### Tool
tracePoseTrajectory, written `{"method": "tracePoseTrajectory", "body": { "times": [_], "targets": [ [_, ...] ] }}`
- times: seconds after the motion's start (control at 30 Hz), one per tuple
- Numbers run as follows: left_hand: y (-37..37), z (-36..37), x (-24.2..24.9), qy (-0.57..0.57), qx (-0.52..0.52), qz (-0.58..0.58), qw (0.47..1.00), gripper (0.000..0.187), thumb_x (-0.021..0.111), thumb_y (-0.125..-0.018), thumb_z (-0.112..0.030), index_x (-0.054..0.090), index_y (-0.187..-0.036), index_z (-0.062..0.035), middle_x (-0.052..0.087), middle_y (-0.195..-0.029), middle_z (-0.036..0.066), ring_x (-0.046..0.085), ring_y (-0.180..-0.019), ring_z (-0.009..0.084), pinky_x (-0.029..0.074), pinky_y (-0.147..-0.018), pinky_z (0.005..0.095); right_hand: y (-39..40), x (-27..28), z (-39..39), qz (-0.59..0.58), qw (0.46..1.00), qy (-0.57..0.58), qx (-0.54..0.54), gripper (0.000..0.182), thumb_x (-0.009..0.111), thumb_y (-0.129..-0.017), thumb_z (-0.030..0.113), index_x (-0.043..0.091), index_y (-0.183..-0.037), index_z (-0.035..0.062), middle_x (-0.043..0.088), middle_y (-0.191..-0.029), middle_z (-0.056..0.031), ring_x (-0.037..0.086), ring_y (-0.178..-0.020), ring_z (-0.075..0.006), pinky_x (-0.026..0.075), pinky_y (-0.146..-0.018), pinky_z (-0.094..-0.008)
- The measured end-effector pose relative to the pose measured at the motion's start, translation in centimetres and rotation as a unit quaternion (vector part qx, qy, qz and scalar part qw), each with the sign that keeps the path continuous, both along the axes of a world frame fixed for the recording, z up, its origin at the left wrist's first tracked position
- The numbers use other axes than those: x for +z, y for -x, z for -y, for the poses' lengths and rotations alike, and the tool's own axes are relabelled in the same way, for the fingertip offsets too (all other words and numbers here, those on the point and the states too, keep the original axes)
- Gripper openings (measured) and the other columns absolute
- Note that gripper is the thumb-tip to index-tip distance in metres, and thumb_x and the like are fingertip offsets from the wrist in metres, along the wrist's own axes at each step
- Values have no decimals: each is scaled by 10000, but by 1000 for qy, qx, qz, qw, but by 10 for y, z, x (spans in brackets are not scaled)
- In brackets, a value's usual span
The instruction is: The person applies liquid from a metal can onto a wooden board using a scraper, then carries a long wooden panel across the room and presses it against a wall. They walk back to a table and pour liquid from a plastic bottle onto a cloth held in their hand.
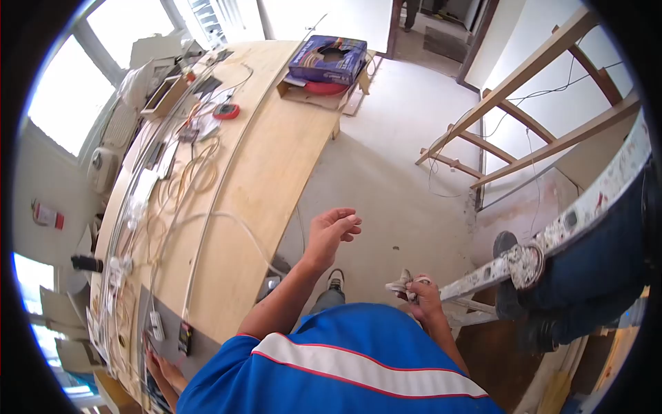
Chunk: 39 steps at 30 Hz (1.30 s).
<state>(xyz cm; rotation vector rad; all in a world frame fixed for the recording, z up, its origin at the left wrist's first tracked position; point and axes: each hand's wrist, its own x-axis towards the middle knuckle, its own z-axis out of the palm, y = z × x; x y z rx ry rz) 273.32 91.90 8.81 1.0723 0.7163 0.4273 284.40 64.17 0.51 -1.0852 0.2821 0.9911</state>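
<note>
My left hand is raised in front of my body beside the table's edge. Its fingers are loosely bent and a little apart, with nothing visible in them. Lower and to the right, my right hand is closed around a crumpled off-white cloth, part of which sticks out past the fingers. Close to the left hand is the long plywood table. A pale cable crosses its top and drops over the edge.
Another person's hand rests at the table's lower left. A person in jeans is on a paint-spattered ladder close on my right. A wooden frame leans by the wall. A purple box and red meter lie on the table.
</note>
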Motion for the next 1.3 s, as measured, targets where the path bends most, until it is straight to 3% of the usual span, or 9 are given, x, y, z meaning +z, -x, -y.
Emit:
{"method": "tracePoseTrajectory", "body": {
  "times": [0.13,0.27,0.4,0.6,0.7,0.83,1.07,1.17,1.3],
  "targets": [
    [-32,-58,-8,26,9,3,1000,294,644,-930,-188,631,-1149,8,710,-992,107,690,-829,165,529,-712,286,-44,10,-62,17,1000,4,-9,233,635,-769,-39,577,-971,62,622,-876,-90,657,-783,-260,590,-626,-483],
    [-66,-79,-24,72,5,-2,997,281,647,-930,-179,636,-1142,4,715,-984,108,694,-836,169,534,-707,290,-112,-8,-114,8,999,10,-47,199,638,-787,89,586,-980,90,613,-857,-79,619,-700,-237,536,-547,-411],
    [-104,-102,-33,71,-55,-42,995,305,652,-932,-174,630,-1172,13,713,-981,104,694,-849,180,534,-720,290,-199,-42,-169,-48,993,-77,-77,240,607,-810,78,560,-1036,143,609,-812,-44,592,-632,-211,485,-535,-375],
    [-205,-171,-34,47,28,-84,995,395,666,-920,-215,601,-1225,29,699,-1019,78,668,-855,137,510,-730,271,-357,-65,-266,-55,992,-44,-109,210,644,-796,154,567,-990,128,602,-787,-41,550,-570,-186,425,-515,-364],
    [-259,-192,-10,52,39,-70,995,274,627,-949,-156,623,-1172,4,696,-1059,99,676,-903,172,526,-760,298,-436,-43,-297,1,994,-89,-56,196,651,-811,182,567,-977,122,603,-772,-33,534,-558,-177,426,-508,-358],
    [-308,-215,8,1,41,-61,997,310,627,-946,-153,608,-1207,13,690,-1078,103,674,-924,183,526,-779,310,-517,-32,-351,53,995,-83,-1,197,686,-835,249,603,-973,136,642,-824,-17,586,-634,-160,414,-482,-312],
    [-361,-269,13,21,106,-43,993,335,618,-933,-130,599,-1226,31,692,-1061,123,676,-926,204,528,-793,326,-582,-25,-431,42,998,-28,28,193,780,-801,126,614,-900,135,646,-827,-19,628,-701,-176,511,-546,-345],
    [-391,-301,21,28,98,-15,995,337,622,-920,-112,605,-1226,27,693,-1064,124,674,-929,203,523,-805,322,-618,-38,-457,52,997,37,35,330,796,-760,42,564,-980,125,619,-857,-44,629,-704,-206,539,-559,-348],
    [-437,-354,40,28,63,75,995,362,669,-892,-98,614,-1232,17,697,-1059,115,662,-956,179,512,-852,312,-671,-33,-488,64,997,43,22,305,740,-772,7,552,-992,104,620,-892,-79,641,-744,-243,575,-603,-398]
  ]
}}
